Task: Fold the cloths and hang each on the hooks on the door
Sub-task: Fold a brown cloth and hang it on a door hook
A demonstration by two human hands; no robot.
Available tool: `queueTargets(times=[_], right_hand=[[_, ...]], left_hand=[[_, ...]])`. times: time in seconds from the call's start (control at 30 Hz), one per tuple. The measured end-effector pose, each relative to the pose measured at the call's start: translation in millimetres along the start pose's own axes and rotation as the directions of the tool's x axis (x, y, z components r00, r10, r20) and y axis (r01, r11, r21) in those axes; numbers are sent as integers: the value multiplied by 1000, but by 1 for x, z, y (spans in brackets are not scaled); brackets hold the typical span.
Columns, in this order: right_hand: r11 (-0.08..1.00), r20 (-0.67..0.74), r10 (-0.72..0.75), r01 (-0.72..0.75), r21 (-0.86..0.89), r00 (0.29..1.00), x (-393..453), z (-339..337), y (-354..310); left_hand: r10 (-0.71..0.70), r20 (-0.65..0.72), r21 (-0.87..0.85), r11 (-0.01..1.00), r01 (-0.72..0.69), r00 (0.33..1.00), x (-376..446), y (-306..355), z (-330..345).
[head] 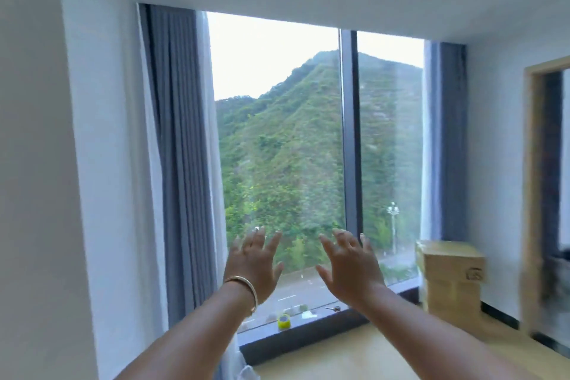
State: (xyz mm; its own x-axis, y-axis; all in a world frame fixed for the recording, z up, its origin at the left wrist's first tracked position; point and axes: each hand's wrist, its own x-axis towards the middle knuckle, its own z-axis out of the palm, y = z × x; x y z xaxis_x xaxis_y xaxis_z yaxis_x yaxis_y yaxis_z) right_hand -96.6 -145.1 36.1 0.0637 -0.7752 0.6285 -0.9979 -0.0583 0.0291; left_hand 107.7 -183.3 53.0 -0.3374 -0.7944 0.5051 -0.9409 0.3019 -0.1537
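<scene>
Head view: from the left I see a grey curtain (182, 148), then my left hand (254, 262) with a gold bangle (243, 288) and my right hand (350, 268), raised apart, fingers spread, holding nothing before the window (277, 133). Cardboard boxes (450, 274) sit right. I cannot see cloths.

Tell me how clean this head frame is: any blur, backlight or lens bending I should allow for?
Head view: bright overcast sky through the large window backlights the room; the raised open left hand and right hand are slightly soft; the wooden door frame at right is motion-smeared; the stacked cardboard boxes are blurred; wide-angle bending tilts the grey curtain.
</scene>
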Motion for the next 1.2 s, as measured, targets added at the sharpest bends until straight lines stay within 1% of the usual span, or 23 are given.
queueTargets(times=[0.07,0.17,0.27,0.4,0.63,0.77,1.0,1.2], right_hand=[[995,-7,85,-85,-51,996,-12,-13,63],[967,-33,213,-216,-138,976,-39,-36,152],[915,-70,328,-335,-223,942,-72,-60,230],[831,-105,451,-460,-313,886,-119,-88,307],[650,-149,616,-606,-458,773,-202,-139,411],[557,-148,696,-658,-507,703,-231,-153,458],[443,-163,768,-699,-561,619,-248,-145,529],[339,-212,808,-727,-597,550,-233,-134,598]], left_hand=[[108,-35,-51,993,-110,994,32,63,1],[248,-103,-111,959,-259,963,68,155,-1],[353,-155,-175,910,-377,923,82,240,-3],[458,-193,-215,843,-493,868,97,339,-3],[585,-328,-288,686,-668,742,104,500,-18],[638,-368,-293,611,-735,677,105,569,-16],[699,-391,-314,510,-801,599,139,670,8],[723,-449,-335,410,-848,526,194,746,21]])
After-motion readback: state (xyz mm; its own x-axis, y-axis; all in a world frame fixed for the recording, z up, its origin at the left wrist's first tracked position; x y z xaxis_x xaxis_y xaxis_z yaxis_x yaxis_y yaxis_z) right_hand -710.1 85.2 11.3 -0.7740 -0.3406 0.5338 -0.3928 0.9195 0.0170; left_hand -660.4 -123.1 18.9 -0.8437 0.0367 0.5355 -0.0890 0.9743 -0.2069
